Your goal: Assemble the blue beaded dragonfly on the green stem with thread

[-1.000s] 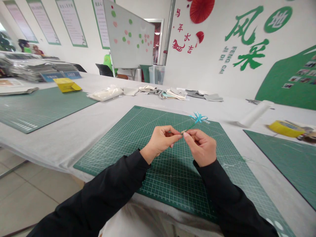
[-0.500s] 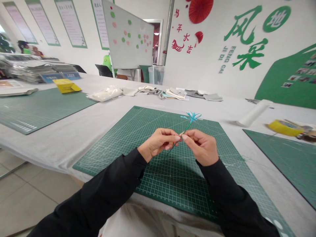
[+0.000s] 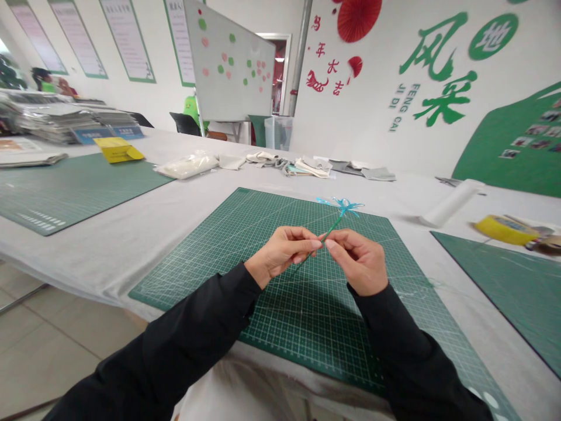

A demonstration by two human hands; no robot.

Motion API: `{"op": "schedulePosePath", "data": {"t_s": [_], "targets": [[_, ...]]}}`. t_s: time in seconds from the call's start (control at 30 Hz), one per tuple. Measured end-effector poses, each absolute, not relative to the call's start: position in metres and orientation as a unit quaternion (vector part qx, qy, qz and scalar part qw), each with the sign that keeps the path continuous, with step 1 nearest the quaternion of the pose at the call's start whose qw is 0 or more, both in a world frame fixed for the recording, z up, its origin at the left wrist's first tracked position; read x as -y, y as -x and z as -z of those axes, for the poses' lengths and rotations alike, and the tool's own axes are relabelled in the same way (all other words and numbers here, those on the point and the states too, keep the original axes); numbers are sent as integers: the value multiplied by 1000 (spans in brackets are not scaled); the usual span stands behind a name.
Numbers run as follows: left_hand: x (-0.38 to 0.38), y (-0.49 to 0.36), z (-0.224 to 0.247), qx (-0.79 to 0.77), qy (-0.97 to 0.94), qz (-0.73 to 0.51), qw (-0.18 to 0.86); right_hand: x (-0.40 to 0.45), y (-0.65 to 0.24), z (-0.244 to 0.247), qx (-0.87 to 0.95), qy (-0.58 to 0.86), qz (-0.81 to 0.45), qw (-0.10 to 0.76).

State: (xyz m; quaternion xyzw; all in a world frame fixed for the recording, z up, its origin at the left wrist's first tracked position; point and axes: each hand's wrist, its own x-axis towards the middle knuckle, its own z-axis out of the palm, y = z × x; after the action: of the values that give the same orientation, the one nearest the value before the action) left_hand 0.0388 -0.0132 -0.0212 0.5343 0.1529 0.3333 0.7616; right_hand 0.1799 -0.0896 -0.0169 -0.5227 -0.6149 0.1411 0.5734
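Observation:
Between my two hands is an artificial flower (image 3: 346,207) with thin, looped blue petals and a green stem (image 3: 332,228). My left hand (image 3: 287,250) pinches the stem between thumb and fingers. Right beside it, my right hand (image 3: 360,261) also has thumb and forefinger closed on the stem, just below the bloom. The stem slants up and to the right, and its lower end shows faintly under my left fingers. Below both hands lies a green gridded cutting mat (image 3: 302,327). A small light-blue piece (image 3: 323,201) shows left of the petals; whether it joins the flower I cannot tell.
More cutting mats lie left (image 3: 83,193) and right (image 3: 504,286). A yellow tape roll (image 3: 506,228) and a white roll (image 3: 453,203) stand at the right. Folded cloths (image 3: 309,166), a plastic-wrapped bundle (image 3: 188,165) and a yellow packet (image 3: 118,150) lie farther back.
The flower head has turned about its stem, so its petals face differently and look more spread. Both hands stay almost in place, still pinching the stem.

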Motion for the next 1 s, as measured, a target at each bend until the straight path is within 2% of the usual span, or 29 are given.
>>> {"op": "schedulePosePath", "data": {"t_s": [1.0], "targets": [[14, -42, 23, -161, -549, -357, 738, 90, -179, 15, 609, 530, -139, 573]]}}
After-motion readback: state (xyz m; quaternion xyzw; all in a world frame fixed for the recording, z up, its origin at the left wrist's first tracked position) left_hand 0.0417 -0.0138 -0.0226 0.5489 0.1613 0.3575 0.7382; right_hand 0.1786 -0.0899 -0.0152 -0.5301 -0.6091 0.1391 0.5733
